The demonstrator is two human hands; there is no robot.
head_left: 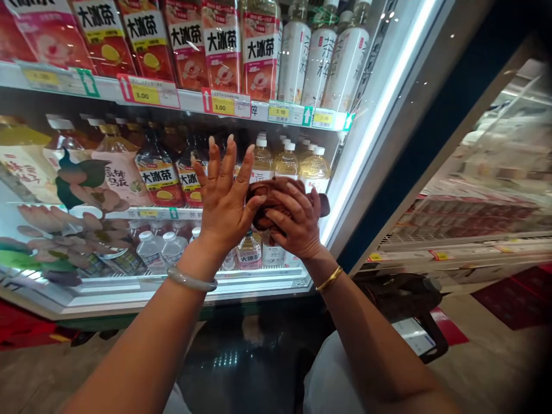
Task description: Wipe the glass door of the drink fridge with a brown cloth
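Observation:
My left hand [224, 195] is raised flat against the glass door [129, 190] of a drinks cooler, fingers stretched out and apart, a pale bangle on the wrist. Beside it my right hand [297, 221] presses a crumpled brown cloth [269, 192] onto the same glass, fingers curled over the cloth; a gold bangle sits on that wrist. The thumb of my left hand touches the cloth's edge. Behind the glass stand rows of bottled tea [224, 46] with red labels and yellow-liquid bottles [287, 164].
Shelf rails carry yellow price tags [223, 105]. The cooler's lit door frame [379, 115] runs diagonally at the right. Another glass cabinet [487, 190] stands further right. A dark bag with a phone-like screen [414, 333] hangs near my right elbow. Red mats lie on the floor.

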